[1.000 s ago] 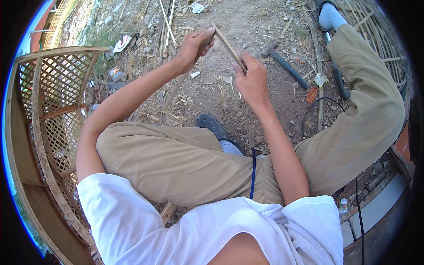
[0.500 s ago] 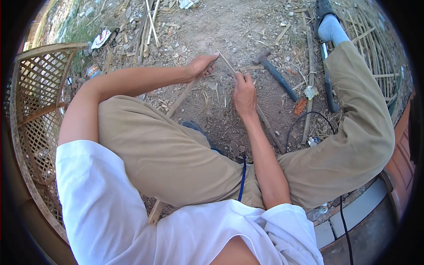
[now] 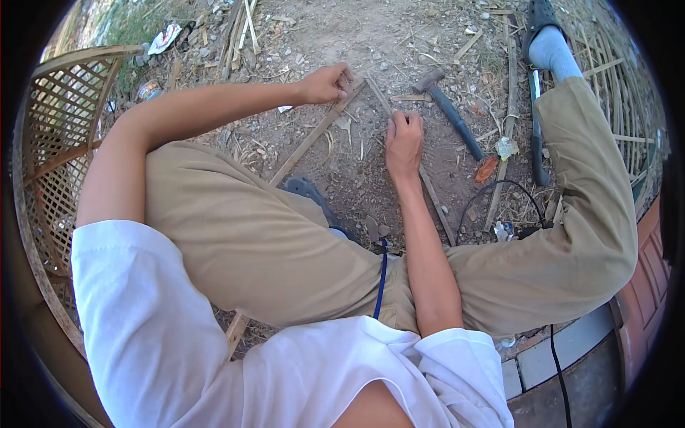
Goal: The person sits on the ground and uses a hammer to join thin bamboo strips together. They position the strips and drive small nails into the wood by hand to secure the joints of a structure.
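Observation:
Two thin wooden strips meet in a point in front of me, the left strip (image 3: 307,148) running back under my thigh and the right strip (image 3: 434,196) slanting toward my other leg. My left hand (image 3: 327,84) is beside the upper end of the left strip, its fingers curled closed; whatever they pinch, if anything, is hidden. My right hand (image 3: 404,145) is closed around the right strip a little below where the two meet. To the right of it a hammer (image 3: 453,118) with a dark handle lies on the ground.
A round lattice-woven wooden frame (image 3: 68,135) stands at the left. Further right lie a long dark-handled tool (image 3: 536,135), a wooden slat (image 3: 508,128) and a black cable (image 3: 474,203). Bamboo strips (image 3: 599,78) are spread at the far right, over dirt with scraps.
My left hand has come off the strips' joined end and curled in slightly above the left strip. My right hand stays on the right strip, and the view has shifted slightly.

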Available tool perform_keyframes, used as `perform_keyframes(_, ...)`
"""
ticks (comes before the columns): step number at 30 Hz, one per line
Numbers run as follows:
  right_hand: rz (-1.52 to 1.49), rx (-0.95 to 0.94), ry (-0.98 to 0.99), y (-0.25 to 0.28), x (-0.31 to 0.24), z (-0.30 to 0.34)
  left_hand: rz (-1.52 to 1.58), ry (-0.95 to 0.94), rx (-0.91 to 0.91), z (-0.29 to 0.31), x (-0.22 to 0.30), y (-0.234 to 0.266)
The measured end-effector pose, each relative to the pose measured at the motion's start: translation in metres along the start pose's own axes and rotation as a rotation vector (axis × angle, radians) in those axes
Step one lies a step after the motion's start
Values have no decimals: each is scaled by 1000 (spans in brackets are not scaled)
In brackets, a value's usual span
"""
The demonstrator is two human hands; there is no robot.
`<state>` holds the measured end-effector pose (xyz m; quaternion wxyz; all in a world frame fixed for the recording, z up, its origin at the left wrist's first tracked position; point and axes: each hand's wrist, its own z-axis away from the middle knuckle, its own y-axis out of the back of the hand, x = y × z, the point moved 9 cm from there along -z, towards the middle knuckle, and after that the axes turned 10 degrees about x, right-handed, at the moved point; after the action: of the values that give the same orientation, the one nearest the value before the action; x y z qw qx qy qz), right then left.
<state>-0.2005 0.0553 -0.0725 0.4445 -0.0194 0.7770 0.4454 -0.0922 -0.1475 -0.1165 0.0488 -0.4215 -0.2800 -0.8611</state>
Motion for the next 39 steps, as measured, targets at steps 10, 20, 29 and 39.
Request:
perform_keyframes(10,33,56,123,-5,19,5,-624,-165,-192,95,22,49)
perform_keyframes(20,10,59,131,-11,31,6,-865,-98,-38,233,69,121)
perform_keyframes(29,36,92,180,-5,32,6,-599,-434,48,179,113,-3)
perform_keyframes(39,-132,133,154,2,31,11,-150,-164,166,26,38,-109)
